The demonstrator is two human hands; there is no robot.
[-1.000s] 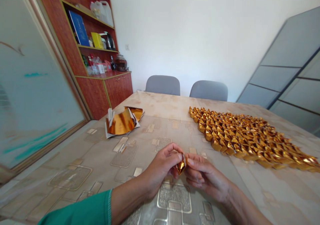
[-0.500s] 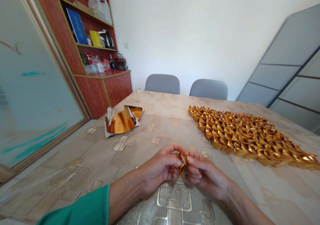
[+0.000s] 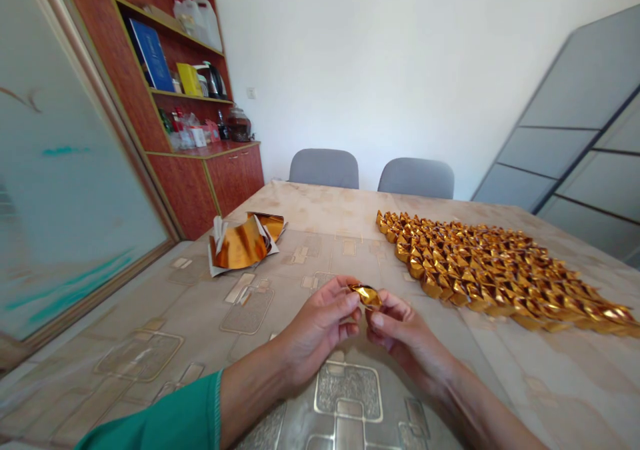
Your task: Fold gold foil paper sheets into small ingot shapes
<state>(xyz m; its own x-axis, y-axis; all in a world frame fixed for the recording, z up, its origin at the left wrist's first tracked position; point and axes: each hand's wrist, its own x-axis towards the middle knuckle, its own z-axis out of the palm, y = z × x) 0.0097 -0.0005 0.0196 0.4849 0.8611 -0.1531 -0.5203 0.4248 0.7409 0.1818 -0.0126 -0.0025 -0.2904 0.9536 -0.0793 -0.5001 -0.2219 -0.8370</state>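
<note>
A small folded gold foil paper piece [image 3: 367,295] is held just above the table between my two hands. My left hand [image 3: 320,327] pinches its left end between thumb and fingers. At its right end, the thumb and fingers of my right hand [image 3: 407,337] are closed on it. To the right, many similar gold foil paper pieces [image 3: 480,263] stand in tight rows. A loose stack of gold foil sheets [image 3: 243,243] with white backing lies curled on the left side of the table.
A patterned cover lies over the table [image 3: 200,330]. Two grey chairs [image 3: 324,169] stand at the far edge. Beyond the table's left side are a red-brown cabinet [image 3: 235,177] with shelves and a frosted glass door [image 3: 70,170].
The foil piece has been turned from upright to lying more sideways, its smooth gold side now showing. My hands have shifted their hold and my left fingers have raised it slightly.
</note>
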